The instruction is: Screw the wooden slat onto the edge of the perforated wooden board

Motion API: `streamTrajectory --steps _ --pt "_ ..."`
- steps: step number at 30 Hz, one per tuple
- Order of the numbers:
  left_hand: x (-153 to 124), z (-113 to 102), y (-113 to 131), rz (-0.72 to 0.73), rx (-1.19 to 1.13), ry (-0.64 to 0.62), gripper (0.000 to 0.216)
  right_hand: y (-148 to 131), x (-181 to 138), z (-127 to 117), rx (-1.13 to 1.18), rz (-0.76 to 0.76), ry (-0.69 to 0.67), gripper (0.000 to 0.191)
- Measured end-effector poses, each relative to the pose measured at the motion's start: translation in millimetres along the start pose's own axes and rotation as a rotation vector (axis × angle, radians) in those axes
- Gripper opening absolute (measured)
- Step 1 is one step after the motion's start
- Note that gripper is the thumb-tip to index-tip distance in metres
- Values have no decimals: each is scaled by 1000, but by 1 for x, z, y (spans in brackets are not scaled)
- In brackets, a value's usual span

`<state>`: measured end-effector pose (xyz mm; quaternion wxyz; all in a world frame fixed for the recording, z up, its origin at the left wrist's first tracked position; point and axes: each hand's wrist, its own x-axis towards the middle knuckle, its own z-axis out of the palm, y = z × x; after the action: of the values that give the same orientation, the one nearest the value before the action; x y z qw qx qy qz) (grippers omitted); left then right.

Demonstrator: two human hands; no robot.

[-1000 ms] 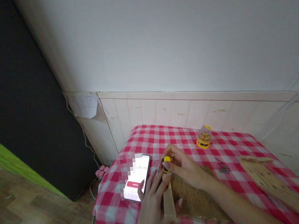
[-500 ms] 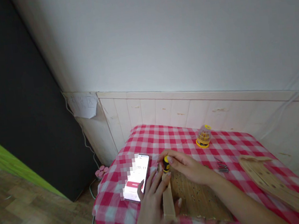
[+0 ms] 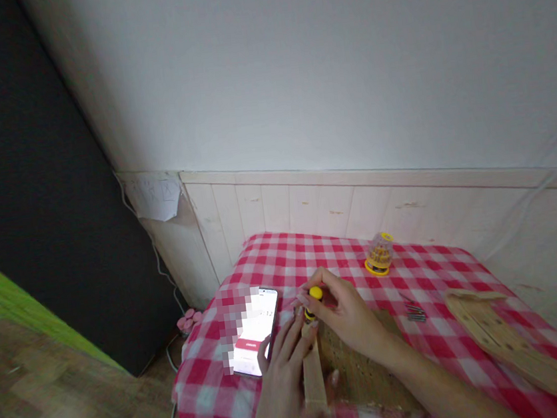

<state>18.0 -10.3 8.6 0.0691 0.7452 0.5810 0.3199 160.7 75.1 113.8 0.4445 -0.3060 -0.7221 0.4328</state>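
A short screwdriver (image 3: 315, 293) with a yellow and black handle stands nearly upright at the far end of a pale wooden strip (image 3: 313, 379). My right hand (image 3: 342, 306) pinches its handle between thumb and fingers. My left hand (image 3: 287, 376) grips the strip, with the fingers along its left side and the thumb on its right. The left fingertips are close around the lower part of the screwdriver, so its tip is hidden. Right of the strip lies a brown wooden board (image 3: 360, 374) dotted with small holes, partly covered by my right forearm.
A lit phone (image 3: 258, 332) lies beside my left hand. Farther back stands a clear, yellow-based bit case (image 3: 379, 256). Several small metal pieces (image 3: 415, 312) and curved wooden parts (image 3: 504, 337) lie to the right on the checked tablecloth (image 3: 218, 383). A wall borders the table's back.
My right hand has shifted and turned on the screwdriver handle, and the yellow top now leans slightly farther right. My left hand and the wooden strip stay in place.
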Motion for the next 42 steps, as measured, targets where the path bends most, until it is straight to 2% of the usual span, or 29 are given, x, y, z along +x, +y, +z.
streamTrajectory --steps 3,6,10,15,18,24,27,30,33,36,39,42 --pt "0 -1 1 -5 -12 11 66 2 0 -3 -112 -56 28 31" --pt "-1 -1 1 -6 -15 18 67 4 2 -6 -166 -91 -39 27" --pt "-2 0 0 8 -23 20 67 7 3 -8 -134 -63 -139 33" --pt "-4 1 -1 12 -40 11 73 9 1 -6 -42 4 -158 35" --pt "-5 3 -4 32 -65 14 75 8 2 -6 50 -5 -86 37" --pt "-8 10 -14 83 -123 1 95 -9 14 -19 115 -162 156 35" --pt "-9 13 -20 71 -162 -33 107 -13 20 -30 108 -147 206 37" --pt "-10 13 -22 64 -191 -48 110 -10 19 -44 80 -108 284 42" --pt "-10 13 -21 59 -197 -32 110 -7 7 -68 6 -1 383 42" --pt "-10 14 -20 73 -186 -6 110 -8 -17 -98 -159 82 425 39" --pt "-10 14 -16 77 -183 28 111 -8 -52 -113 -446 115 318 33" --pt "-10 12 -10 71 -198 58 114 -2 -87 -99 -713 103 111 26"
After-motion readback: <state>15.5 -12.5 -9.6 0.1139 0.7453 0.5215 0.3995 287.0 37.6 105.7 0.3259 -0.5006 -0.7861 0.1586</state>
